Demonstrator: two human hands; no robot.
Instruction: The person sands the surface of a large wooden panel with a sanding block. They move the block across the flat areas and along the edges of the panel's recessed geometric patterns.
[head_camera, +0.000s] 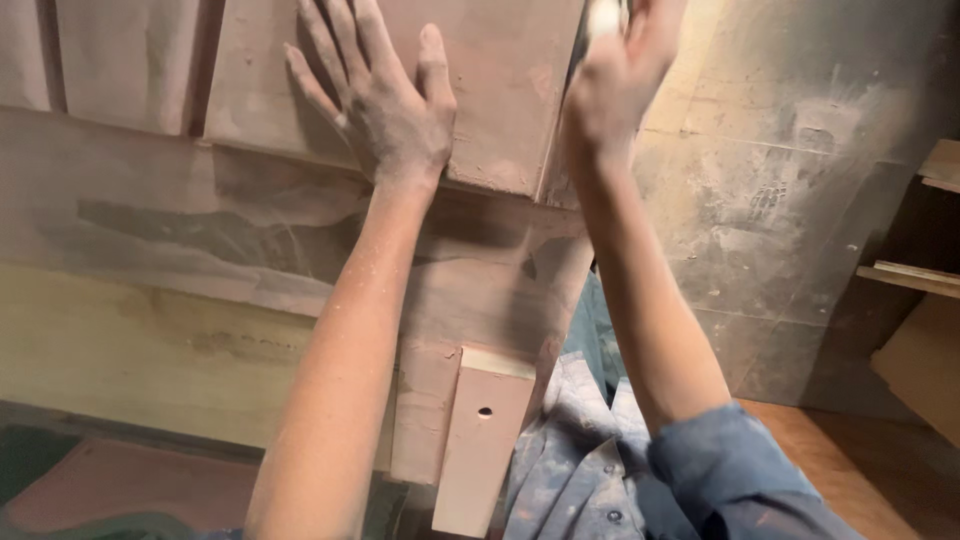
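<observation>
My left hand lies flat with fingers spread on a dusty pinkish wooden panel at the top of the head view. My right hand is at the panel's right edge, closed around a small pale object that is mostly hidden by the fingers and cut off by the frame. Both hands and forearms are coated in fine dust. The panel rests on a wider dusty board.
A narrow pale wooden piece with a round hole stands below the board. My blue dusty shirt fills the bottom. A dusty floor lies to the right, with wooden boards at the right edge. More panels lie top left.
</observation>
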